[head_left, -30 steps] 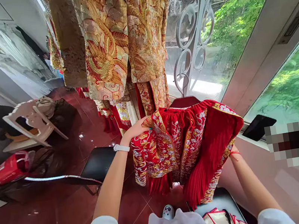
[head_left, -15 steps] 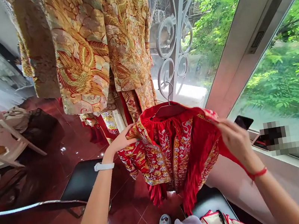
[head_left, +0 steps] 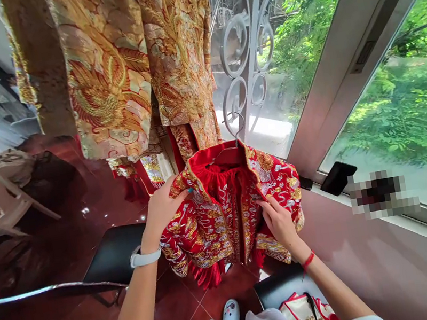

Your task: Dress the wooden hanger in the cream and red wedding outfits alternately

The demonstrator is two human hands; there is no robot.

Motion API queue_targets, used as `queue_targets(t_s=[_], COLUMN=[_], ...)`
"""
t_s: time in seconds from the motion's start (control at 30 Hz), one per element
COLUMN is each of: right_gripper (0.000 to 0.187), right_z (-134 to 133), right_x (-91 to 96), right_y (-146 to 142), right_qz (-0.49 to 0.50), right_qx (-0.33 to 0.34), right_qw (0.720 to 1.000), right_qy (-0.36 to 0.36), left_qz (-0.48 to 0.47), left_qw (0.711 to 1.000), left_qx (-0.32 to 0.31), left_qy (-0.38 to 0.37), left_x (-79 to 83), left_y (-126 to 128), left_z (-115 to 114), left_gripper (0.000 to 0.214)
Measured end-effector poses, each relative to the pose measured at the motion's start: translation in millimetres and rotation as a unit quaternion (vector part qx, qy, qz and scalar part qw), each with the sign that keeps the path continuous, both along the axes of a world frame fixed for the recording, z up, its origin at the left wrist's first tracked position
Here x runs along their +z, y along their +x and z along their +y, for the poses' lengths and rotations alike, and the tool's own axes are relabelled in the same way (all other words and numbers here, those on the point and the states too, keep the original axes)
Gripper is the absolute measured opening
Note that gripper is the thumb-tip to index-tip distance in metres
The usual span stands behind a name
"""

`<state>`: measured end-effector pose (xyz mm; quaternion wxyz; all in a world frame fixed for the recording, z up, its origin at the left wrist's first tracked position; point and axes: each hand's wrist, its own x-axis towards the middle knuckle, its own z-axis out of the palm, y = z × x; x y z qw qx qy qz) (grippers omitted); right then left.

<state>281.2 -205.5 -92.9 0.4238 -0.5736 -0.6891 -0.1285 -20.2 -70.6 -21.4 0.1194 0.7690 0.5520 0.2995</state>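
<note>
A red embroidered jacket with gold and silver patterns hangs on a hanger. My left hand grips its shoulder near the collar on the left side, the thumb lying on top of the cloth. On the other side, my right hand pinches the jacket's front edge below the collar. Inside the jacket's open front shows more red embroidered cloth, gathered at the top. Red fringe dangles beneath the hem. Part of the hanger is hidden within the collar.
Gold embroidered garments hang just behind the jacket. Black seats stand at left and near my right knee, the latter bearing a folded white and red garment. A phone lies on the windowsill at right.
My right hand has brought the jacket's right side outward-facing over the hanger and moved left and down to its front edge. My left hand keeps its hold at the shoulder.
</note>
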Motion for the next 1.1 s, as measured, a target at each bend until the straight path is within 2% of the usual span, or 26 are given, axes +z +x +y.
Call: queue_targets(t_s=[0.07, 0.13, 0.2, 0.3, 0.37, 0.4, 0.47, 0.53, 0.63, 0.73, 0.77, 0.83, 0.87, 0.93, 0.97, 1.03, 1.1], right_gripper=[0.036, 0.037, 0.039, 0.041, 0.041, 0.04, 0.035, 0.029, 0.023, 0.015, 0.012, 0.008, 0.007, 0.012, 0.019, 0.034, 0.045], right_z=[15, 30, 36, 23, 7, 1, -2, 8, 29, 30, 25, 9, 1, -12, -16, -20, -21], right_x=[-13.1, -9.4, 8.8, 42.2, 51.3, 48.6, 28.6, -3.4, -46.2, -68.0, -73.7, -89.1, -100.2, -129.1, -145.7, -178.8, -205.9], right_y=[-2, 3, 10, 13, 4, -4, -23, -39, -45, -34, -29, -20, -15, -2, 7, 24, 39], right_qz=[0.021, 0.065, 0.11, 0.154, 0.164, 0.163, 0.148, 0.125, 0.135, 0.171, 0.181, 0.209, 0.23, 0.296, 0.344, 0.448, 0.515], right_qx=[0.013, 0.003, -0.003, -0.011, -0.022, -0.014, 0.034, 0.083, 0.038, 0.004, 0.009, 0.022, 0.022, -0.013, -0.051, -0.15, -0.21], right_qw=[0.999, 0.996, 0.993, 0.988, 0.986, 0.986, 0.988, 0.988, 0.986, 0.983, 0.981, 0.975, 0.97, 0.949, 0.929, 0.868, 0.813], right_qy=[-0.043, -0.056, -0.046, -0.013, 0.012, 0.018, 0.001, -0.048, -0.085, -0.073, -0.066, -0.067, -0.077, -0.109, -0.126, -0.152, -0.174], left_qz=[0.002, 0.001, 0.007, 0.032, 0.041, 0.039, 0.032, 0.03, 0.027, -0.009, -0.029, -0.081, -0.108, -0.156, -0.171, -0.214, -0.266], left_qw=[1.0, 1.0, 1.0, 0.999, 0.999, 0.999, 0.996, 0.991, 0.986, 0.984, 0.983, 0.974, 0.966, 0.951, 0.952, 0.952, 0.93], left_qx=[-0.016, -0.022, -0.019, -0.02, -0.018, -0.018, -0.029, -0.053, -0.078, -0.091, -0.078, -0.009, 0.038, 0.128, 0.148, 0.197, 0.248], left_qy=[-0.007, 0.0, 0.012, 0.011, 0.019, 0.032, 0.075, 0.121, 0.144, 0.15, 0.165, 0.212, 0.232, 0.236, 0.208, 0.094, -0.05], left_x=[0.1, -0.2, 3.2, 18.6, 29.8, 33.2, 32.7, 23.4, 4.0, -15.0, -24.0, -52.0, -72.1, -122.3, -149.9, -202.1, -241.0], left_y=[1, 2, 1, 0, 5, 10, 24, 40, 57, 56, 53, 46, 43, 40, 39, 40, 42], left_z=[-1, 1, 4, 4, 3, 2, 5, 12, 26, 23, 17, -4, -16, -42, -52, -68, -75], left_gripper=[0.049, 0.048, 0.046, 0.041, 0.042, 0.042, 0.042, 0.045, 0.057, 0.058, 0.058, 0.058, 0.058, 0.054, 0.05, 0.051, 0.059])
